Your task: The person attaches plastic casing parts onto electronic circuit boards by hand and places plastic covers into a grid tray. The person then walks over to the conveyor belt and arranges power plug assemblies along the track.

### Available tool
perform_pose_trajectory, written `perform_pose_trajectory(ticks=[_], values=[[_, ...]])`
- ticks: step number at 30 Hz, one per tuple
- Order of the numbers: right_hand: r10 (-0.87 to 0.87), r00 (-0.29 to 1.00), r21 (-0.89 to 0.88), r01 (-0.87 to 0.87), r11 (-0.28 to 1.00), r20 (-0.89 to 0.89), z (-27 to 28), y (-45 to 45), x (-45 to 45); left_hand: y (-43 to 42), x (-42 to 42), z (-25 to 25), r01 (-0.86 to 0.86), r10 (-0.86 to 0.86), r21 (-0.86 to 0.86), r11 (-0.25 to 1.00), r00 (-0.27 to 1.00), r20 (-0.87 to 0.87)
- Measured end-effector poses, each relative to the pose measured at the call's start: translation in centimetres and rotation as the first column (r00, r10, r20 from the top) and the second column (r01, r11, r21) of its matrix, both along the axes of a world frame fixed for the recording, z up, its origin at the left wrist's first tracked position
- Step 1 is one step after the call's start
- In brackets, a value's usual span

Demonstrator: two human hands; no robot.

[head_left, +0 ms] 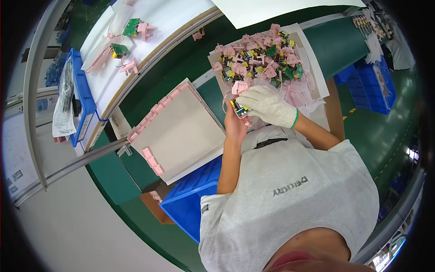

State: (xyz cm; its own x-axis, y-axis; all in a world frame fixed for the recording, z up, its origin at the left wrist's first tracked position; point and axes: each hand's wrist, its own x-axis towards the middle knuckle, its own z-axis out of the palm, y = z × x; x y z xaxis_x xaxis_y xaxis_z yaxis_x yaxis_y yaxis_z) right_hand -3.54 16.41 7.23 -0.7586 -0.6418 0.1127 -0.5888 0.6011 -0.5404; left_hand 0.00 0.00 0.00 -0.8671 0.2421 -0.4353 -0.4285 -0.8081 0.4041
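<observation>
My bare left hand is closed on a small circuit board with yellow and dark components. A pink plug piece sits just above the board, and a thin pink wire loops beside it. My right hand, in a white knitted glove, has its fingers closed at the plug piece and the board's upper edge; its fingertips are partly hidden. Right behind both hands lies a heap of similar boards with pink plug pieces on a cardboard sheet.
Left of my hands is a grey board edged with rows of pink housings. A blue bin stands below it. Two green circuit boards with pink parts lie on the white shelf. More blue bins stand at right.
</observation>
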Motion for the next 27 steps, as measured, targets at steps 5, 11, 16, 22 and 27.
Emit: perform_pose_trajectory(ticks=[5,11,16,22,27], values=[[0.035,0.979,-0.132,-0.063,0.989,-0.203,0.1,0.2,-0.1,0.0,-0.2,1.4,-0.020,0.012,-0.127,0.992,0.998,-0.064],[0.011,0.970,-0.032,-0.019,0.999,-0.242,1.4,-0.1,0.0,0.6,0.0,2.9,-0.050,0.033,-0.262,0.964,0.997,-0.069],[-0.024,0.945,0.059,0.046,0.997,-0.325,1.5,-0.4,0.5,0.4,-0.2,3.5,-0.028,-0.011,-0.440,0.898,0.996,-0.087],[-0.237,0.933,-0.336,0.322,0.885,0.271,0.3,0.0,1.5,-0.6,-0.4,3.7,0.042,-0.136,-0.385,0.922,0.966,-0.221],[-0.130,0.760,-0.391,0.464,0.795,0.636,0.9,0.6,1.5,-0.3,-0.3,3.0,0.013,-0.126,-0.420,0.907,0.962,-0.242]])
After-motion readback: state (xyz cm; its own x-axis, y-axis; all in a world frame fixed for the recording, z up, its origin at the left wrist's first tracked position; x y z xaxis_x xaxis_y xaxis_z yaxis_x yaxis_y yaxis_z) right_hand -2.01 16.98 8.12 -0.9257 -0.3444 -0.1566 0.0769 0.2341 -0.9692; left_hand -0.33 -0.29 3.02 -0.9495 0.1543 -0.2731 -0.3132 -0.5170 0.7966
